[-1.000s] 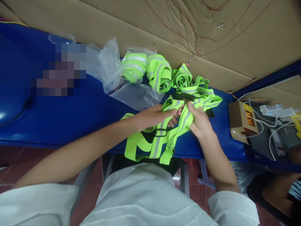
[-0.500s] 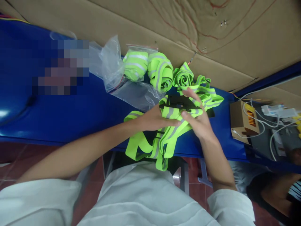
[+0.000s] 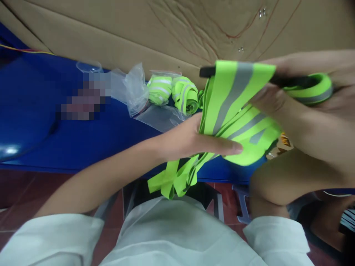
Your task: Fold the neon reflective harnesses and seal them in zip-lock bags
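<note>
A bundle of yellow-green straps (image 3: 230,99) with grey stripes is between my hands, its lower loops hanging past the table's front edge. My left hand (image 3: 199,138) grips the bundle from the left, thumb laid across the straps. Close to the camera, my right hand (image 3: 288,96) is closed on the upper right part, by a black piece (image 3: 207,71) and a curled strap loop; some of its fingers are hidden. Behind lie two rolled straps, one (image 3: 160,89) by a clear bag and one (image 3: 184,95) beside it.
Clear plastic bags (image 3: 135,88) lie on the blue table (image 3: 111,136). Brown board (image 3: 111,33) with red wires stands behind. A blurred patch covers something at the left. Another person's arm (image 3: 327,221) shows at the lower right, near a stool (image 3: 242,203).
The strap bundle has risen closer to the camera. My right hand has moved up and right with its part of the straps, now covering the view of the box and cables.
</note>
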`<state>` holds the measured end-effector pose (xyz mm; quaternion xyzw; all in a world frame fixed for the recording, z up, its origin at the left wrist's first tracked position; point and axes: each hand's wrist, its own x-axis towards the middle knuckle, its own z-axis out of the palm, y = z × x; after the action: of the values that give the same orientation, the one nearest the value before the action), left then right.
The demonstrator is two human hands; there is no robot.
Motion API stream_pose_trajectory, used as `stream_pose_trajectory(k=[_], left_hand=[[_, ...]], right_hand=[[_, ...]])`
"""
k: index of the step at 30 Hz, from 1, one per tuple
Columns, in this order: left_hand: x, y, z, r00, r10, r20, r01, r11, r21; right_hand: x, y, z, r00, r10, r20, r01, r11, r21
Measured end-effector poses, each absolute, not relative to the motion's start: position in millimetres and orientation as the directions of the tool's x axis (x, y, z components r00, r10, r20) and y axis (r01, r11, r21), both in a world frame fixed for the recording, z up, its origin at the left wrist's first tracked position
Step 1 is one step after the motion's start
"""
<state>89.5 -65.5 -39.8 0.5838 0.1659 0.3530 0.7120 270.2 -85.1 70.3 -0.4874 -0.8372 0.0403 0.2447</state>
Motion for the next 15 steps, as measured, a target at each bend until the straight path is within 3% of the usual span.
stream_pose_trajectory(k=[2, 5, 10, 15], left_hand=[[91.7, -74.1, -50.6, 0.787, 0.602, 0.136, -0.307, 0.189, 0.933], [95.4, -83.6, -65.0, 0.842, 0.527, 0.114, -0.276, 0.240, 0.931], [96.5, -82.2, -60.4, 0.681, 0.722, 0.125, -0.326, 0.146, 0.934], [76.8, -82.4, -29.4, 0.606, 0.782, 0.143, -0.114, -0.092, 0.989]], right_hand=[[274.9, -81.0, 61.9, -0.454, 0.821, 0.346, 0.766, 0.558, -0.318], [284.9, -73.7, 44.8, -0.557, 0.788, 0.261, 0.688, 0.614, -0.387], [293.1, -79.5, 46.3, -0.505, 0.802, 0.319, 0.675, 0.597, -0.432], [274.7, -81.9, 64.2, -0.441, 0.783, 0.438, 0.525, 0.621, -0.582]])
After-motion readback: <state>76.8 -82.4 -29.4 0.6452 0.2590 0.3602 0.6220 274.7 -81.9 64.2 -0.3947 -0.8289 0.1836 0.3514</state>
